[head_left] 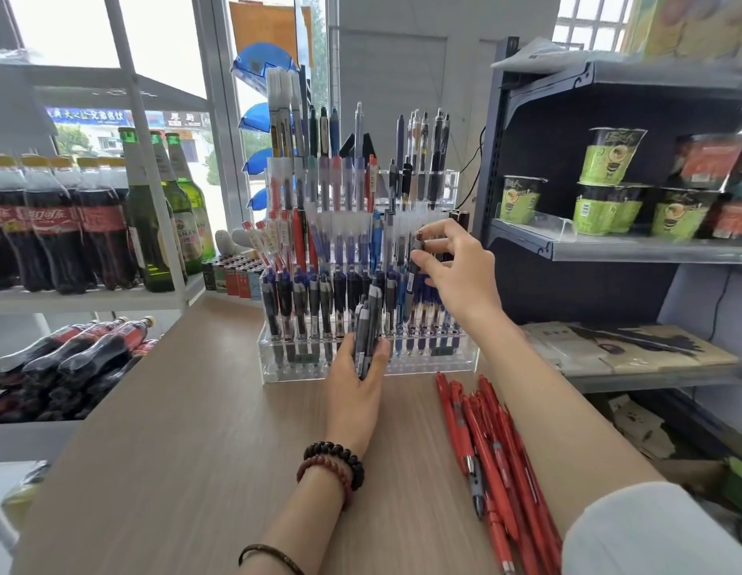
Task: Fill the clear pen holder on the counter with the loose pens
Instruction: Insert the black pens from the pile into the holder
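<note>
Our right hand (pixel 456 267) pinches a dark pen (pixel 412 276) upright over the clear pen holder (pixel 273 367) (slots lie straight below); our left hand (pixel 354 383) grips a bundle of grey pens (pixel 367 325).

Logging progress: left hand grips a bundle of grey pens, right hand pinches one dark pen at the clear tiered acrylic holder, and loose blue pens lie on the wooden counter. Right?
Wrong colour: the head view shows the loose pens on the wooden counter are red, not blue. Left hand, right hand and clear acrylic holder are as stated.

Clear glossy plastic pen holder (pixel 427 365), matt wood-grain counter (pixel 186 429)
</note>
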